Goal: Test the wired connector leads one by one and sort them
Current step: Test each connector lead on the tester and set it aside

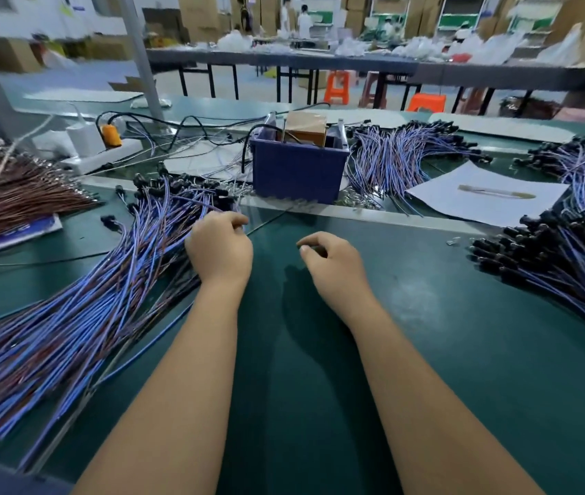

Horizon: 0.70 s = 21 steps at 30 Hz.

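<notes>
A big pile of blue-and-brown wired leads (80,301) with black connectors fans across the left of the green mat. My left hand (220,249) lies on the pile's right edge, and its curled fingers pinch a lead there. My right hand (332,260) hovers over bare mat at the centre, fingers loosely curled with nothing in them. More leads lie in a pile at the right (562,266) and in others behind (401,155). A blue box (296,173) with a brown block and metal prongs in it stands at centre back.
A white paper sheet (487,194) with a thin tool on it lies at the back right. A bundle of brown wires (16,198) sits at the far left, and a white power strip (101,151) with plugs is behind it. People work at distant tables.
</notes>
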Available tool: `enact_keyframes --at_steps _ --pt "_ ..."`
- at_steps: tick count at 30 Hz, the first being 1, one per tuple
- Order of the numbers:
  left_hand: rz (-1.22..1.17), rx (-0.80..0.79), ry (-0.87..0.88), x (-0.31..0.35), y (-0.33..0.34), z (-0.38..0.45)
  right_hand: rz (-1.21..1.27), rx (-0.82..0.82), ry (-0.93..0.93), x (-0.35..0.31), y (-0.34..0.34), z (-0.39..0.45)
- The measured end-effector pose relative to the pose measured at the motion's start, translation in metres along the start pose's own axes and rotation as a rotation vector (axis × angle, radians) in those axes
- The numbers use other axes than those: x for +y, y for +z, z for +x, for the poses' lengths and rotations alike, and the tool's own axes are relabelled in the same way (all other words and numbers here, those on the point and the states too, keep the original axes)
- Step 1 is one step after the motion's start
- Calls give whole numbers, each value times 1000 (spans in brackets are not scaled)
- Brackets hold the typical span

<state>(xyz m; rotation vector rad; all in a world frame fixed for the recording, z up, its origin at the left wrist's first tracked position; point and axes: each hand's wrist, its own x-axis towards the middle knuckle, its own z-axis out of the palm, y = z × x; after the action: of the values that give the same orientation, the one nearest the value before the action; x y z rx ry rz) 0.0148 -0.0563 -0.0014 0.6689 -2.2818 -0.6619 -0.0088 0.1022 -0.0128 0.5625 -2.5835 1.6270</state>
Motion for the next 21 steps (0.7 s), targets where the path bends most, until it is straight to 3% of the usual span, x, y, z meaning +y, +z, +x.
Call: enact_keyframes --at_steps 5,10,13,16,21 --pt "-97 82 265 26 2 -17 190 72 61 -3 -2 3" --pt "-486 -67 510 52 4 -36 729 22 213 -10 -17 5" --pt "-518 -111 505 57 4 -38 996 26 252 -9 -27 8" --pt "-444 -103 510 53 6 -38 1061 96 215 -8 -30 8" --pt "8 -121 249 39 15 -32 1070 177 122 -10 -32 5"
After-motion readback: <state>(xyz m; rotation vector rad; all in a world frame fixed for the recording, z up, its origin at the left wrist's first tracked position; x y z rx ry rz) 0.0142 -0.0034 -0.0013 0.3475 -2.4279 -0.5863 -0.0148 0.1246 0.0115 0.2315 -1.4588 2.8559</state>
